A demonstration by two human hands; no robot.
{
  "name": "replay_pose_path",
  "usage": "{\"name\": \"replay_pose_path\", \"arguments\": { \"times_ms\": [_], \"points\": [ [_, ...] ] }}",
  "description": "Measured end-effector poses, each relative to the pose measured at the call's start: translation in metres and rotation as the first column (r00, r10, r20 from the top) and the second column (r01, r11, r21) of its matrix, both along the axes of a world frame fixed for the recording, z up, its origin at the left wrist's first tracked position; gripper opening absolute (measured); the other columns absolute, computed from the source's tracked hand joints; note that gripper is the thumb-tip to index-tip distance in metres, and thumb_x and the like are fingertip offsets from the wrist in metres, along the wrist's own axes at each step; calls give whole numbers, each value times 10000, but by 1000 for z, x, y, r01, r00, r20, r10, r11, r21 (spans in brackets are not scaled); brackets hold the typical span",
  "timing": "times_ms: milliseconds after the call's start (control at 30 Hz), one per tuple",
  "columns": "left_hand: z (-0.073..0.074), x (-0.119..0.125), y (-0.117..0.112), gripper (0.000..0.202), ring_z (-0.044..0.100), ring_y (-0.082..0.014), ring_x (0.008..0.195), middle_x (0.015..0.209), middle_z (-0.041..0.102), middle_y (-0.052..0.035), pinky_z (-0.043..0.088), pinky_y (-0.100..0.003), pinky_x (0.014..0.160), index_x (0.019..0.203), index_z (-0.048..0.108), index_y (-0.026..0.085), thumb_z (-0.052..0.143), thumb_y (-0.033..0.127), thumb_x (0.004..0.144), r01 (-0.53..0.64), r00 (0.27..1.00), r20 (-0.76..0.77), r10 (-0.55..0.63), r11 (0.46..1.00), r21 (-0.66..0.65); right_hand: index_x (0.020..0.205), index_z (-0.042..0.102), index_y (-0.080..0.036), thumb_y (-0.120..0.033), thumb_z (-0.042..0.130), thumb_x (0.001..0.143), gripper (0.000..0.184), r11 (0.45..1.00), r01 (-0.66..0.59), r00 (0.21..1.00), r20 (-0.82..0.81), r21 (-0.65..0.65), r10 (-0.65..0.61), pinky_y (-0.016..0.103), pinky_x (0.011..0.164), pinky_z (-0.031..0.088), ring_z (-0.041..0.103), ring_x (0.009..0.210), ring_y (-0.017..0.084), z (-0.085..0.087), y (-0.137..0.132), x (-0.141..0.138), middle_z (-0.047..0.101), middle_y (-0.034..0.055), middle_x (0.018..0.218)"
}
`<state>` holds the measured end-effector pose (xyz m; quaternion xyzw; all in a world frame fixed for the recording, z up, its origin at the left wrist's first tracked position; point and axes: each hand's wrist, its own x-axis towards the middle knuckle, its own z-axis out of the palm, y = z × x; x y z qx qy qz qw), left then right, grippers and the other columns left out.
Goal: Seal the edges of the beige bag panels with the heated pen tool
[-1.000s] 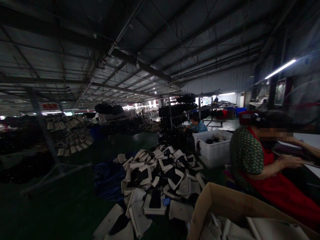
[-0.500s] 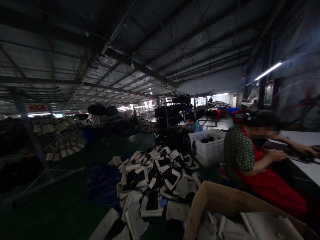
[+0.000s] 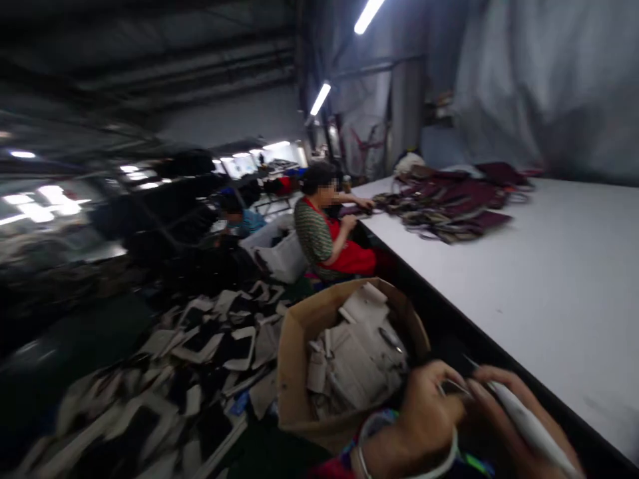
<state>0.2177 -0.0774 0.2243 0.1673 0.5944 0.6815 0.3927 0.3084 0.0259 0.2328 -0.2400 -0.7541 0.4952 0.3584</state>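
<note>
My left hand (image 3: 424, 402), with a bangle on its wrist, is closed in a pinch at the lower right. A thin pale loop shows at its fingertips, too blurred to name. Close beside it, fingers wrapped, my right hand (image 3: 514, 399) grips a white tool with a thin pointed tip (image 3: 532, 426). The tool's exact kind is blurred. Both hands are by the table's dark edge, right of an open cardboard box (image 3: 292, 372). Inside the box lie beige fabric pieces (image 3: 359, 352), with a dark oval object (image 3: 391, 339) on top.
A white table (image 3: 549, 279) stretches along the right, with a heap of maroon straps and bags (image 3: 454, 199) on it. Beyond the box sits a co-worker in a red apron (image 3: 349, 256), near a white bin (image 3: 284, 256). Beige and black pieces (image 3: 200, 339) cover the floor at left.
My view has swung right and down, bringing the table, the maroon heap and both my hands into sight. The box and the seated co-worker now appear farther left.
</note>
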Motion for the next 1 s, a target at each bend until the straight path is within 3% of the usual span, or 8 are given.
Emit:
{"name": "replay_pose_path", "arguments": {
  "times_ms": [100, 200, 367, 667, 800, 1000],
  "points": [
    [2, -15, 7, 271, 468, -132, 625, 656, 552, 25, 364, -255, 582, 826, 647, 171, 820, 358, 735, 113, 984, -134, -119, 992, -49, 1000, 662, -270, -576, 661, 951, 310, 983, 13, 999, 33, -182, -7, 317, 639, 522, 616, 758, 239, 3, -9, 13, 662, 34, 894],
    [5, -27, 16, 217, 516, -144, 678, 725, 597, 6, 411, -246, 621, 856, 635, 167, 746, 343, 794, 250, 948, -183, -260, 965, -76, 1014, 629, -239, -512, 635, 989, 275, 960, 43, 999, -14, -275, -49, 284, 659, 488, 597, 765, 207, 3, -7, 7, 631, 13, 868],
    [4, -32, 29, 211, 552, -149, 711, 762, 622, 3, 433, -239, 651, 904, 627, 170, 750, 313, 808, 422, 881, -184, -436, 899, -114, 1033, 613, -226, -470, 634, 1006, 247, 939, 124, 986, -64, -321, -152, 262, 681, 462, 585, 799, 186, -2, -3, 12, 617, 2, 887],
    [1, -31, 59, 214, 528, -138, 703, 762, 609, 17, 433, -236, 654, 922, 626, 169, 743, 275, 778, 607, 772, -178, -610, 791, -76, 1003, 614, -208, -456, 647, 1001, 250, 884, 307, 928, -94, -353, -360, 251, 661, 447, 548, 755, 166, -2, -1, 26, 595, -7, 846],
    [-3, -30, 71, 242, 511, -128, 666, 731, 603, 25, 408, -231, 625, 898, 623, 172, 777, 312, 775, 658, 724, -192, -663, 747, -98, 1014, 619, -203, -470, 651, 1001, 269, 866, 352, 907, -100, -354, -409, 249, 666, 456, 555, 757, 164, -6, -1, 32, 604, -5, 848],
    [3, -27, 85, 185, 569, -150, 686, 799, 683, -5, 442, -251, 648, 927, 701, 170, 734, 295, 794, 688, 621, -359, -696, 704, -176, 1050, 626, -212, -489, 671, 1001, 284, 835, 418, 866, -121, -358, -485, 256, 671, 494, 615, 757, 174, -9, -1, 39, 666, 5, 850]
  ]
}}
